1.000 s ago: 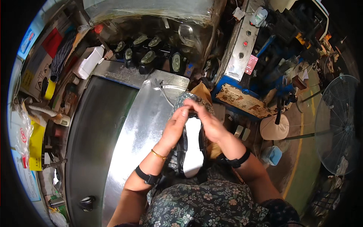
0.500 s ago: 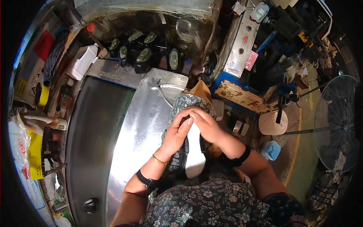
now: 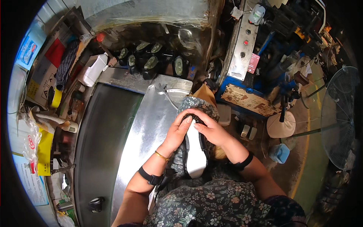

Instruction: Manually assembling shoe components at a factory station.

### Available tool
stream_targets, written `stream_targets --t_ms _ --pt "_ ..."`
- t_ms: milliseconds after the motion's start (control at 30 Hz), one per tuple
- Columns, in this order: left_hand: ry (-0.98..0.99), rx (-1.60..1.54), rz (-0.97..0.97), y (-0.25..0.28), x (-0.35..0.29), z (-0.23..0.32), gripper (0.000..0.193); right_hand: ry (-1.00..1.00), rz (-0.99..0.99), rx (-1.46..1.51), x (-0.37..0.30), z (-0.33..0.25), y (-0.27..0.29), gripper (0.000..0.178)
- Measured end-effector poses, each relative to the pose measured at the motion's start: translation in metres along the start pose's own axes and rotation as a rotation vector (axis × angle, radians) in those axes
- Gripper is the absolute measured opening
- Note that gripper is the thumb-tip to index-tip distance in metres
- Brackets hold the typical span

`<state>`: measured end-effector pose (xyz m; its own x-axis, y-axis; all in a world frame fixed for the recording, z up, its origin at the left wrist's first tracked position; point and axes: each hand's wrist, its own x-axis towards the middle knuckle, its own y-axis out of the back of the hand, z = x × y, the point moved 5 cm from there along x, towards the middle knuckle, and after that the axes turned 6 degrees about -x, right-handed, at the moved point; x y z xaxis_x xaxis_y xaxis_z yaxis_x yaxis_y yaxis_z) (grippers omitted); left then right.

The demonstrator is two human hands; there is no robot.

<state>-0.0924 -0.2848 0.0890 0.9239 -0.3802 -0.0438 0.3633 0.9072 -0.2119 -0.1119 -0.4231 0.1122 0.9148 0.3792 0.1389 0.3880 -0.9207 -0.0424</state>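
Observation:
A black shoe upper with a white insole board (image 3: pixel 197 159) facing up lies lengthwise in front of my body, over the flowered apron. My left hand (image 3: pixel 177 133) wraps its far end from the left, thumb pressed near the black gathered edge. From the right my right hand (image 3: pixel 212 132) closes round the same end, its thumb resting by the white board. The fingers of both hands curl over the far tip and partly hide it. Beyond the hands, a pair of metal pincers (image 3: pixel 171 97) lies on the bare steel tabletop (image 3: pixel 145 125).
A dark conveyor belt (image 3: pixel 109 140) runs along the left, carrying one black piece (image 3: pixel 96 204). Several black shoe lasts (image 3: pixel 150 68) stand at the back. To the right are a machine with a button panel (image 3: pixel 242 49), a blue bin (image 3: pixel 280 153) and a large fan (image 3: pixel 340 117).
My thumbs have moved apart and the right one has slid down toward the white board, uncovering more of the black edge. The view has shifted slightly.

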Motion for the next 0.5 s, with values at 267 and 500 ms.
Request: stream_targets --t_ms 267,500 --pt "0.171 -0.144 -0.207 0.002 -0.003 0.003 0.084 -0.164 0.097 0.156 0.015 0.000 0.010 0.033" --pt "-0.004 -0.343 0.199 0.013 -0.022 0.048 0.047 0.189 0.112 0.002 0.027 -0.035 -0.044 0.037"
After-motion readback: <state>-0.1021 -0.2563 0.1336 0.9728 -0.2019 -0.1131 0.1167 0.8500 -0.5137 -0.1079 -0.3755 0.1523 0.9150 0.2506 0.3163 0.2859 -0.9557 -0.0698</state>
